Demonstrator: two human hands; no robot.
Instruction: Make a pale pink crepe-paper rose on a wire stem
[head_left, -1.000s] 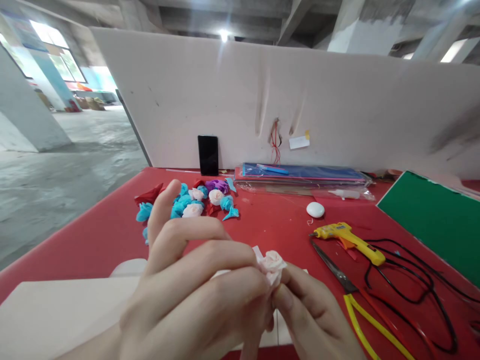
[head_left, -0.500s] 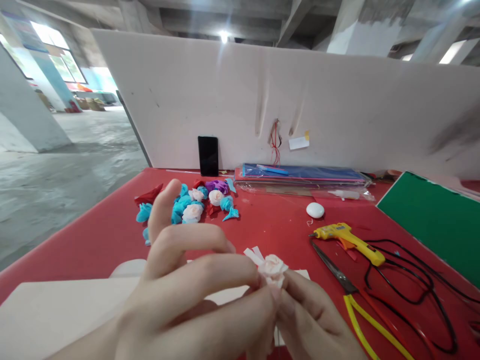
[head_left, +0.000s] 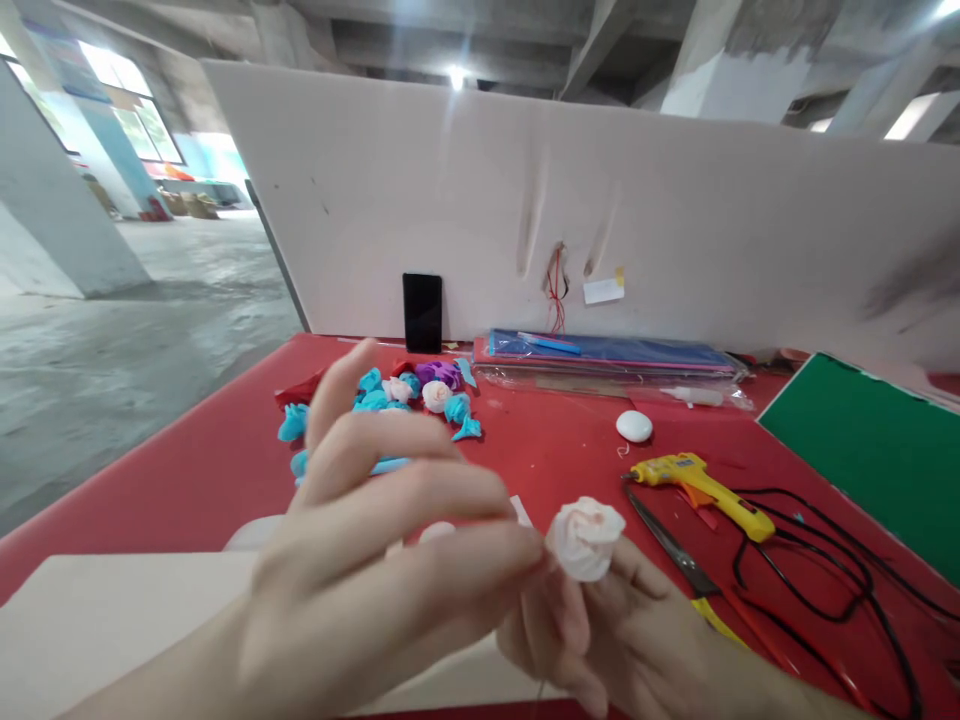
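Note:
A pale pink paper rose (head_left: 587, 540) with a rolled, pleated head is held up in front of me. My right hand (head_left: 637, 630) is closed around its lower part, palm partly turned up. My left hand (head_left: 390, 550) reaches across from the left, its index fingertip and hidden thumb pinching at the rose's left side. A narrow pale paper strip (head_left: 520, 511) sticks up by those fingertips. The left hand's other fingers are raised and loosely bent, slightly blurred. Below both hands lies a cream sheet (head_left: 142, 620).
Blue, pink and purple paper flowers (head_left: 436, 397) lie on the red table (head_left: 517, 450). A yellow glue gun (head_left: 701, 490), its black cord, scissors (head_left: 671, 545), a white oval object (head_left: 634, 426) and a green board (head_left: 870, 450) are at right. A phone (head_left: 423, 313) leans against the white panel (head_left: 375, 180).
The rose has moved right and turned, showing more of its round head. My right hand has rolled palm-up, covering more of the scissors' handles. The left fingers have shifted slightly.

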